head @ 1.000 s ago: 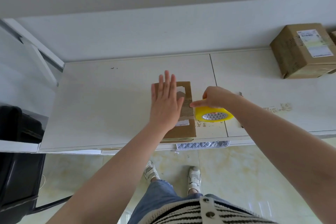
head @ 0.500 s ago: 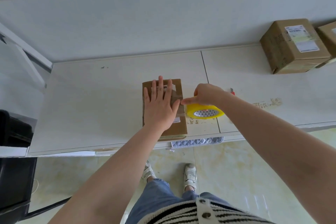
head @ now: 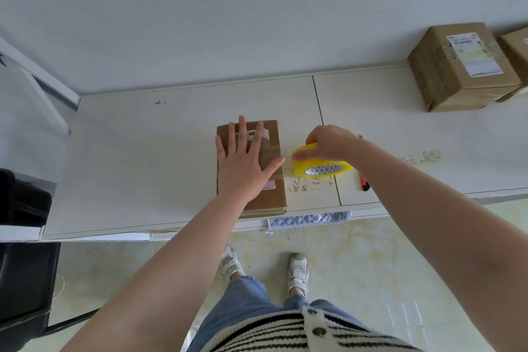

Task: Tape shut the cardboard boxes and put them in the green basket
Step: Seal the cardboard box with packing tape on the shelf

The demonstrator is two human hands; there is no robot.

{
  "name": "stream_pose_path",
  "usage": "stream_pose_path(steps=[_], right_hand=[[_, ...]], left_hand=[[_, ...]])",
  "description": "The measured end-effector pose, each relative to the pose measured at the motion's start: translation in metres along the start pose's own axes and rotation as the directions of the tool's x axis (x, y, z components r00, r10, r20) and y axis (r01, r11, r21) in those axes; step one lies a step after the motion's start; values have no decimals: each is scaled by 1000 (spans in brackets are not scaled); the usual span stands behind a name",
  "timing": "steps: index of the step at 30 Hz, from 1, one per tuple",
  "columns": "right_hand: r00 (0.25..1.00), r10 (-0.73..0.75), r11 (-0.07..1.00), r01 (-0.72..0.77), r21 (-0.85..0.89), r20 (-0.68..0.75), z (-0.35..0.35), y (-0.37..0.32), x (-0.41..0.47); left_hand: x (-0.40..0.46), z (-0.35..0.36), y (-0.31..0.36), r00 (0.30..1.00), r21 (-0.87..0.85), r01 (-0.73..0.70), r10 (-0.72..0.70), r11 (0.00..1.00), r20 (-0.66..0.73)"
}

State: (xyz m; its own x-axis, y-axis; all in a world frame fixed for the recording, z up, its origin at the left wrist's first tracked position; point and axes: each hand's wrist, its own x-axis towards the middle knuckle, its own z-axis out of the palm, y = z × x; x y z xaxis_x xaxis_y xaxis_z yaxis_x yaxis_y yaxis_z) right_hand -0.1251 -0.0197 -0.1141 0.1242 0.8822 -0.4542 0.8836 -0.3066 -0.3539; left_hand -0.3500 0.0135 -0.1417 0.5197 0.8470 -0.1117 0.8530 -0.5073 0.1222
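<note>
On the white table (head: pixel 143 151), near its front edge, lies a flat brown cardboard box (head: pixel 271 194) with white labels and tape across its top. The left hand (head: pixel 243 163) presses it with straight, spread fingers. Just beside it, the right hand (head: pixel 328 143) grips a yellow tape roll (head: pixel 320 167).

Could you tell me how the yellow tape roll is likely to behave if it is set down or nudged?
The tape roll is round, so on edge it may roll. Laid flat, it should stay put. The right hand lifts it alone, so it is probably light.
</note>
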Motion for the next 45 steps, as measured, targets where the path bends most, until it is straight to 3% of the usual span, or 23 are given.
stream_pose_path(steps=[5, 7, 8, 10, 11, 12, 14, 22, 26, 27, 29, 31, 32, 34, 38, 45], right_hand=[[1000, 2, 999, -3, -41, -5, 1, -3, -2], [997, 13, 995, -6, 99, -71, -1, 0, -8], [981, 58, 969, -10, 249, -184, 0, 6, -11], [833, 310, 879, -67, 473, -458, 7, 29, -21], [740, 442, 849, -161, 504, -507, 14, 41, -26], [686, 540, 817, -290, 498, -487, 22, 52, -30], [661, 653, 748, -483, 456, -371, 42, 68, -36], [694, 704, 639, -526, 561, -150, 50, 82, -36], [728, 611, 663, -255, 704, -312, -4, 50, -33], [737, 585, 626, -146, 766, -339, -20, 33, -31], [824, 489, 468, 29, 883, -286, -39, -6, -28], [936, 320, 341, 33, 940, -149, -37, -42, -30], [965, 250, 343, -10, 939, -81, -30, -55, -33], [977, 212, 463, -68, 884, -36, -12, -68, -35], [963, 199, 827, -66, 558, -180, -4, -54, -36], [995, 80, 866, -42, 498, -57, -15, -31, -56]], left_hand=[[0, 1, -1, 1000, 1, 0, 0, 1000, 0], [1, 2, -1, 1000, 9, -8, 8, 1000, 1], [2, 2, -1, 1000, 14, -12, 12, 1000, 2], [3, 2, -1, 1000, 14, -13, 13, 1000, 7], [3, 3, -1, 1000, 11, -11, 11, 1000, 9], [3, 4, -1, 1000, 8, -11, 10, 1000, 12], [3, 5, -2, 1000, 6, -11, 11, 1000, 13], [4, 3, 0, 1000, 15, -9, 9, 1000, 11], [3, 4, 0, 1000, 31, -6, 6, 1000, 0], [3, 4, 0, 1000, 38, -8, 8, 999, -6], [2, 2, 1, 1000, 44, -15, 15, 999, -10], [1, 1, 0, 1000, 45, -20, 20, 999, -8], [1, 0, 0, 1000, 43, -20, 20, 999, -7], [2, -1, -1, 1000, 30, -17, 17, 999, -8], [2, -1, -5, 1000, 0, -8, 8, 1000, -4], [6, 0, -7, 1000, -6, 6, -6, 1000, 30]])
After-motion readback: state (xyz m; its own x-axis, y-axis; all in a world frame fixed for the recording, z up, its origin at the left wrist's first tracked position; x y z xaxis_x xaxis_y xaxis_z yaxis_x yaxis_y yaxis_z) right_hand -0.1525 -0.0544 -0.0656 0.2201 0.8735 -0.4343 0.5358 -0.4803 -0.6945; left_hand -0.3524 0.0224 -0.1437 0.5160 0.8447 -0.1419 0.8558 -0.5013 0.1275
